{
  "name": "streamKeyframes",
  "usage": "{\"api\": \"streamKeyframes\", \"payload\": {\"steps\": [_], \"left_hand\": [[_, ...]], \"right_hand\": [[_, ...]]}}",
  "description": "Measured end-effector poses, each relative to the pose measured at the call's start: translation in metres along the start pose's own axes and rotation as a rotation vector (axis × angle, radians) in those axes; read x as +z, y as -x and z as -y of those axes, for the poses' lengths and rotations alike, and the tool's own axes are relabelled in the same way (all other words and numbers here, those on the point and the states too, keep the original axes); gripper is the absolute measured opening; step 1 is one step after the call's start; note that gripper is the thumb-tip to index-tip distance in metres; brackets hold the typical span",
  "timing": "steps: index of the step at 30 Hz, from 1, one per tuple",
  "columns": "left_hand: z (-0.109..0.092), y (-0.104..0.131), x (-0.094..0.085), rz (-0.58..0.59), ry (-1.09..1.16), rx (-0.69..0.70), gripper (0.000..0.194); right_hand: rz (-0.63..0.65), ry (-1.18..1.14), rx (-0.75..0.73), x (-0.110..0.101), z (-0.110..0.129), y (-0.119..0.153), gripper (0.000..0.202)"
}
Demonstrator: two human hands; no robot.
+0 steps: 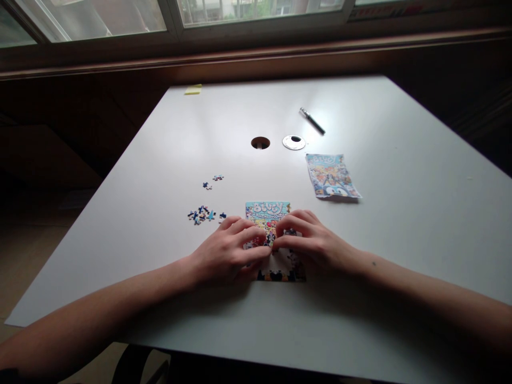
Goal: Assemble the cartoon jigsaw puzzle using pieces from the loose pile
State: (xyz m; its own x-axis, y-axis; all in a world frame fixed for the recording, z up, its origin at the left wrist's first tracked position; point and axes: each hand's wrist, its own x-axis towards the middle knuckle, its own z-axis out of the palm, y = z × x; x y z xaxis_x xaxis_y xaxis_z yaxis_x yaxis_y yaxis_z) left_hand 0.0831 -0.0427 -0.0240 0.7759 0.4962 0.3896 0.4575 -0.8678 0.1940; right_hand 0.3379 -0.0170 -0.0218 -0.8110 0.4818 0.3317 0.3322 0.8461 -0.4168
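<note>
Head view: everything is seen from above and a bit forward, with both forearms coming in from the near edge of the table (400,229).

Puzzle: a small, partly built jigsaw puzzle (267,213) lies flat near the front middle of the table, long axis running away from the person. The top rows with the title look finished; the lower middle still looks patchy, with white showing.

Left hand: the left hand (230,253) is laid on the puzzle's left side, fingers curled inward, tips pressed down around the middle of the picture.

Right hand: the right hand (312,242) is mirrored on the right side, fingers bent the same way, tips almost meeting the left ones.

Grip: something tiny seems to be pinched or pushed where the fingertips meet, probably a piece, but honestly it can't be told for sure, too small and covered.

Key relation: the puzzle sits directly under and between both sets of fingers, so neither hand is really nearer; the unfinished patch lies just toward the person from the fingertips.

Loose pieces: a little cluster of loose pieces (203,215) is scattered left of the puzzle, near the left hand, with a couple more further back.

Reference picture: a printed sheet (331,176) with the same artwork is placed back and to the right.

Further out: a pen (312,121), a silver grommet cap (293,142) beside an open cable hole (260,142), and a yellow sticky note (193,89) at the far edge.
</note>
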Motion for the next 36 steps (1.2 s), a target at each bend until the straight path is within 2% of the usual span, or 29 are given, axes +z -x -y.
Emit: {"api": "streamKeyframes", "payload": {"steps": [20,25,30,36], "left_hand": [[-0.0005,-0.0001,-0.0008,0.015,0.017,0.004,0.020],[-0.0015,0.0003,-0.0006,-0.043,0.026,-0.001,0.024],[-0.0022,0.0015,-0.0043,-0.138,0.127,-0.060,0.015],[-0.0008,0.0017,-0.0075,-0.056,0.149,-0.051,0.013]], "right_hand": [[-0.003,-0.004,-0.003,0.0006,0.0006,-0.0004,0.021],[-0.066,-0.103,-0.005,0.0016,-0.0026,-0.0032,0.021],[-0.144,-0.294,0.128,0.0003,-0.0037,-0.0052,0.010],[-0.144,-0.364,0.200,-0.0003,-0.0030,-0.0031,0.010]]}}
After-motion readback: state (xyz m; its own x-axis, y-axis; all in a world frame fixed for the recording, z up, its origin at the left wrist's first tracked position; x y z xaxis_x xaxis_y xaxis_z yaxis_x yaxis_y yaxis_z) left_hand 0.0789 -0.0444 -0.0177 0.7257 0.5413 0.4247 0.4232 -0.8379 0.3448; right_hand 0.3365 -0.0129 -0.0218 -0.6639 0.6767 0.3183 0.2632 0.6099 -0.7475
